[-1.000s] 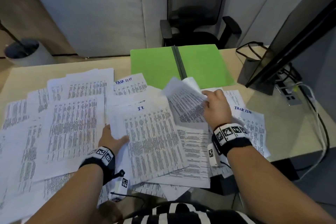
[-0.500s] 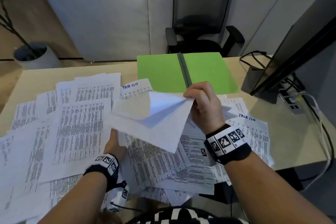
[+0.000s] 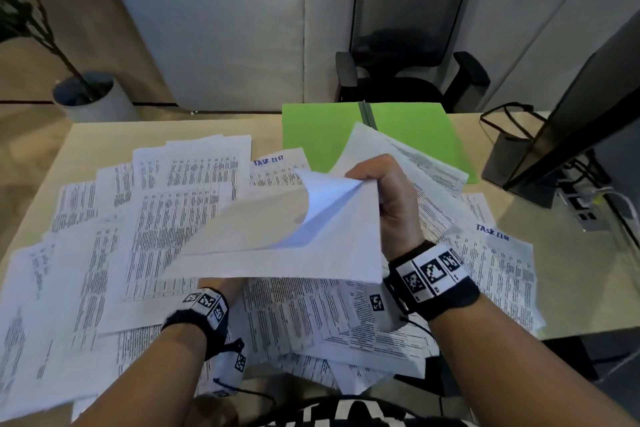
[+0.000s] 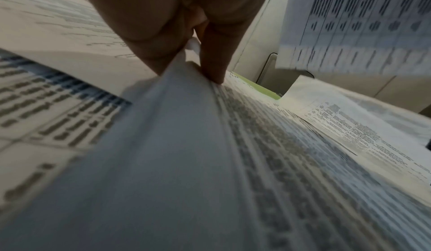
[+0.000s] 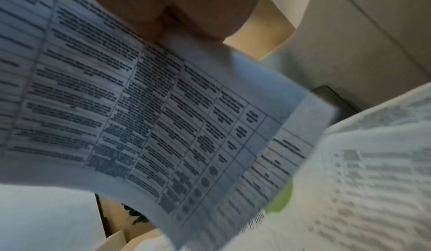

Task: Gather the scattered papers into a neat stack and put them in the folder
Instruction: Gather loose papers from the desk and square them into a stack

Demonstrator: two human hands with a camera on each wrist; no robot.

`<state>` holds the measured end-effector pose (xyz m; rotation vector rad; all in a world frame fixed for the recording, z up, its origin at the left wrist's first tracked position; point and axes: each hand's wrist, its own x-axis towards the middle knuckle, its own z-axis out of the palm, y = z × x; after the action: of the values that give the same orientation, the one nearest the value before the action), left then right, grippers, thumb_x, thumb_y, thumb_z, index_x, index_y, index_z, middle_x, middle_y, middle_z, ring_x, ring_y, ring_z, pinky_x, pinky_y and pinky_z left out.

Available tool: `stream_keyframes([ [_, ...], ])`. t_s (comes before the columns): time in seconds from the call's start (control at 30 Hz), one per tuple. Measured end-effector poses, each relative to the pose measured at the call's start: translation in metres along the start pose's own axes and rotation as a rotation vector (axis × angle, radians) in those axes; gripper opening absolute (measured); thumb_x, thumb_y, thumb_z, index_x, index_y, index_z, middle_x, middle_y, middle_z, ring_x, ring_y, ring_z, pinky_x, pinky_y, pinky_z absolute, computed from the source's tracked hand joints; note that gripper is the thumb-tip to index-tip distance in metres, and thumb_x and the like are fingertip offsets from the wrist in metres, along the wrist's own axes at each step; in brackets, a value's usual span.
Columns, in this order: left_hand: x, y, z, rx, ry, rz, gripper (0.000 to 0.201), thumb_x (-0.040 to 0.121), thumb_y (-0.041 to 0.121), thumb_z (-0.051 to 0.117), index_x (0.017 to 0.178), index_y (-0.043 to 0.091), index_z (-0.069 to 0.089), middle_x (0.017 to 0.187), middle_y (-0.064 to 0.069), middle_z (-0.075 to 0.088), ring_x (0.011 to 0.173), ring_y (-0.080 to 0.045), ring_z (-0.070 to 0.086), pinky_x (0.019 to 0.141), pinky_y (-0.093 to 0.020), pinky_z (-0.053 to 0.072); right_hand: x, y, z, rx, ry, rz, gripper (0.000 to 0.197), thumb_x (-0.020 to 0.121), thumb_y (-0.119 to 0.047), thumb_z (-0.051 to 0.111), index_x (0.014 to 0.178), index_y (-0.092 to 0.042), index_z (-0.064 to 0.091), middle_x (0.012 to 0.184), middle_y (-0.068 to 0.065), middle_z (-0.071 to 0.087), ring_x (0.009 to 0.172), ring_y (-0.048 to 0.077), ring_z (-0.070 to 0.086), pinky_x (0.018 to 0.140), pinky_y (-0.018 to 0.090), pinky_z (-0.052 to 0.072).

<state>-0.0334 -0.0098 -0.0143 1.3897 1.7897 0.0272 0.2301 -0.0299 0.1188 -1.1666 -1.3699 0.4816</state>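
Observation:
Several printed sheets (image 3: 166, 218) lie scattered and overlapping across the desk (image 3: 568, 270). An open green folder (image 3: 322, 135) lies flat at the desk's far middle. My right hand (image 3: 384, 198) grips a few lifted sheets (image 3: 294, 246) by one corner, above the pile; their blank backs face me, and the printed side (image 5: 163, 116) shows in the right wrist view. My left hand (image 3: 221, 286) is mostly hidden under those lifted sheets. In the left wrist view its thumb and finger (image 4: 186, 59) pinch the edge of a sheet (image 4: 186, 144) on the pile.
A monitor (image 3: 588, 107) and its stand stand at the right, with cables and a power strip (image 3: 585, 204) behind. An office chair (image 3: 408, 55) sits beyond the desk. A potted plant (image 3: 86, 94) stands at the far left on the floor.
My right hand has raised its sheets higher and toward me, turning their blank backs up. My left hand went from lying on the pile to under the lifted sheets.

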Motion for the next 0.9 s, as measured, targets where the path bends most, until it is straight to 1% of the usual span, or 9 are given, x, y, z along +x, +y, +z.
stream_keyframes([
  [0.1, 0.001, -0.002, -0.001, -0.087, 0.072, 0.133, 0.011, 0.092, 0.017, 0.056, 0.095, 0.022, 0.065, 0.102, 0.000, 0.063, 0.099, -0.018, 0.055, 0.100, -0.039, 0.041, -0.004, 0.023, 0.005, -0.050, 0.120, 0.271, 0.019, 0.076, -0.021, 0.059, 0.092, -0.031, 0.061, 0.092, 0.005, 0.058, 0.084, 0.020, 0.056, 0.072, 0.033, 0.045],
  [0.2, -0.005, 0.005, -0.001, -0.426, 0.065, 0.087, 0.028, 0.095, 0.040, 0.052, 0.113, 0.026, 0.067, 0.136, -0.006, 0.054, 0.127, -0.028, 0.047, 0.106, -0.042, 0.033, -0.017, 0.058, 0.003, -0.268, 0.146, 0.544, 0.014, 0.090, -0.015, 0.055, 0.097, -0.026, 0.051, 0.090, -0.002, 0.060, 0.076, 0.017, 0.057, 0.063, 0.029, 0.046],
  [0.3, -0.006, 0.012, 0.002, -0.550, -0.023, -0.031, 0.065, 0.095, 0.063, 0.021, 0.112, 0.024, 0.070, 0.144, -0.010, 0.045, 0.133, -0.033, 0.039, 0.109, -0.047, 0.024, -0.043, 0.087, 0.009, -0.328, 0.091, 0.806, 0.018, 0.091, -0.012, 0.057, 0.104, -0.021, 0.048, 0.093, 0.000, 0.060, 0.078, 0.018, 0.062, 0.068, 0.039, 0.056],
  [0.37, -0.005, 0.015, 0.003, -0.519, -0.009, -0.051, 0.062, 0.094, 0.062, 0.028, 0.109, 0.017, 0.070, 0.135, -0.010, 0.052, 0.125, -0.031, 0.047, 0.107, -0.046, 0.029, -0.057, 0.099, 0.014, -0.366, 0.008, 0.835, 0.011, 0.091, -0.015, 0.056, 0.099, -0.017, 0.049, 0.089, 0.004, 0.060, 0.079, 0.024, 0.062, 0.072, 0.043, 0.056],
  [0.47, 0.004, 0.011, 0.010, -0.405, 0.049, -0.006, 0.022, 0.086, 0.024, 0.068, 0.105, 0.013, 0.064, 0.112, -0.002, 0.058, 0.112, -0.023, 0.054, 0.101, -0.037, 0.040, -0.067, 0.107, 0.015, -0.468, -0.067, 0.832, 0.010, 0.093, -0.020, 0.055, 0.090, -0.011, 0.054, 0.081, 0.008, 0.063, 0.069, 0.021, 0.055, 0.062, 0.031, 0.046],
  [0.6, 0.005, 0.006, 0.010, -0.260, 0.162, 0.000, 0.017, 0.086, 0.013, 0.066, 0.102, 0.013, 0.062, 0.110, -0.005, 0.062, 0.096, -0.021, 0.053, 0.085, -0.027, 0.039, -0.070, 0.114, -0.007, -0.531, 0.006, 0.881, 0.009, 0.094, -0.014, 0.054, 0.089, -0.007, 0.056, 0.079, 0.006, 0.060, 0.071, 0.021, 0.056, 0.058, 0.025, 0.043],
  [0.77, 0.001, 0.016, 0.010, -0.374, 0.083, 0.109, 0.074, 0.087, 0.020, 0.067, 0.147, 0.023, 0.024, 0.152, -0.009, 0.032, 0.137, -0.028, 0.034, 0.110, -0.041, 0.032, -0.081, 0.115, -0.004, -0.436, -0.151, 0.961, 0.013, 0.093, -0.006, 0.052, 0.102, -0.014, 0.057, 0.100, 0.005, 0.062, 0.094, 0.022, 0.060, 0.081, 0.029, 0.048],
  [0.83, -0.003, 0.028, 0.012, -0.367, 0.038, 0.181, 0.092, 0.086, 0.006, 0.066, 0.151, 0.033, 0.006, 0.156, -0.007, 0.023, 0.143, -0.025, 0.025, 0.113, -0.042, 0.028, -0.082, 0.109, 0.003, -0.359, -0.243, 0.961, 0.028, 0.092, -0.005, 0.052, 0.118, -0.016, 0.057, 0.115, 0.003, 0.061, 0.105, 0.022, 0.059, 0.091, 0.032, 0.049],
  [0.9, -0.008, 0.044, 0.009, -0.426, 0.035, 0.255, 0.090, 0.087, -0.005, 0.058, 0.150, 0.036, 0.010, 0.155, -0.006, 0.027, 0.142, -0.023, 0.026, 0.108, -0.036, 0.031, -0.076, 0.099, 0.001, -0.323, -0.287, 0.911, 0.043, 0.090, -0.003, 0.055, 0.130, -0.018, 0.050, 0.123, 0.004, 0.056, 0.105, 0.020, 0.058, 0.088, 0.028, 0.048],
])
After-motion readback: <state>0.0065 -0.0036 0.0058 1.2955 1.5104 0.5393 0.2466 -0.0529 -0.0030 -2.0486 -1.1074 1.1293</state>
